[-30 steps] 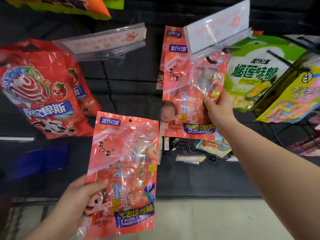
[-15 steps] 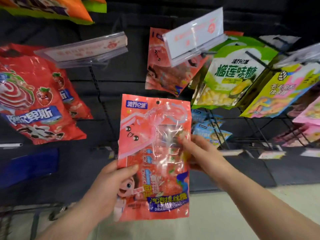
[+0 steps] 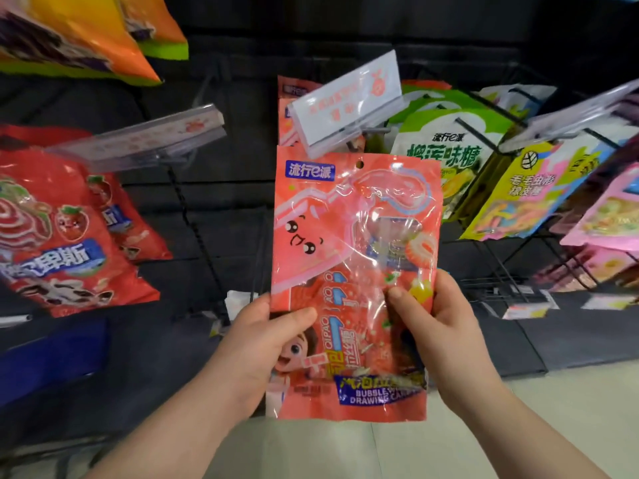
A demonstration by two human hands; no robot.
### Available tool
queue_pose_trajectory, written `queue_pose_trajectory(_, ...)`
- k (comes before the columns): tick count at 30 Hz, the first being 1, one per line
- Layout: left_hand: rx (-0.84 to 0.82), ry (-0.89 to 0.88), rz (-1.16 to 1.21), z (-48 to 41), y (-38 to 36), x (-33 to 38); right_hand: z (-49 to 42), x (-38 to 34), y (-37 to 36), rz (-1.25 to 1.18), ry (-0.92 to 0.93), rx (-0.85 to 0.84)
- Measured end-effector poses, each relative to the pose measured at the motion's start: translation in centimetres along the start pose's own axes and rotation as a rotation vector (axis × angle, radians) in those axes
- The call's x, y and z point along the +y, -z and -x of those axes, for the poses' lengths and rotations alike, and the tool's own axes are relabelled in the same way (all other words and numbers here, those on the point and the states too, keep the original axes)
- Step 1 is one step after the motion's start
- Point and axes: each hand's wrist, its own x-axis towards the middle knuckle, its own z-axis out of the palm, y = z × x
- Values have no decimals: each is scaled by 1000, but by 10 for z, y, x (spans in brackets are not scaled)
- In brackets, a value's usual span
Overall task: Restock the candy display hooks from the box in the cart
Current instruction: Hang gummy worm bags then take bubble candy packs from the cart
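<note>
Two hands: both are reaching up from the bottom of the view with forearms angled inward, meeting on one pink candy pouch (image 3: 352,271).
Left hand (image 3: 262,344): it is gripping the pouch's lower left edge, thumb (image 3: 297,318) lying flat across the front near the cartoon child's face, the other fingers hidden behind the pouch.
Right hand (image 3: 439,337): it is pinching the pouch's lower right edge, thumb (image 3: 401,299) pressing on the clear window, the remaining fingers wrapping behind.
Candy pouch: it is being held upright and facing the camera, in front of the black rack, its top edge just below the clear price-tag holder (image 3: 345,102); the small hang hole (image 3: 359,164) near its top is showing empty, with no hook through it.
Matching stock: a pouch of the same pink kind (image 3: 288,112) is hanging behind the tag holder, mostly hidden by it.
Left of the pouch: red strawberry candy bags (image 3: 65,233) are hanging under a second clear tag holder (image 3: 145,136); orange bags (image 3: 83,36) are hanging above them.
Right of the pouch: a green and white bag (image 3: 446,150), a yellow bag (image 3: 525,191) and pink bags (image 3: 608,216) are tilting on black wire hooks (image 3: 484,129).
Below: pale floor (image 3: 311,451) is showing between the forearms.
</note>
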Motion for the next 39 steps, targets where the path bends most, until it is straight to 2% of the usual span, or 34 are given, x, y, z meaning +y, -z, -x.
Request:
queue_pose_trajectory(19, 18, 19, -2, -14, -8, 9, -28, -4, 2, 74, 48, -17)
queue_pose_trajectory(29, 100, -19, -68, -85, -17, 23, -109, -2, -17, 219, 42, 48)
queue_pose_trajectory(35, 238, -92, -186, -134, -19, 32, -156, -2, -32, 265, 9, 33)
queue_pose_trajectory(39, 249, -133, -252, -157, -14, 31, -171, 3, -36, 345, 4, 8)
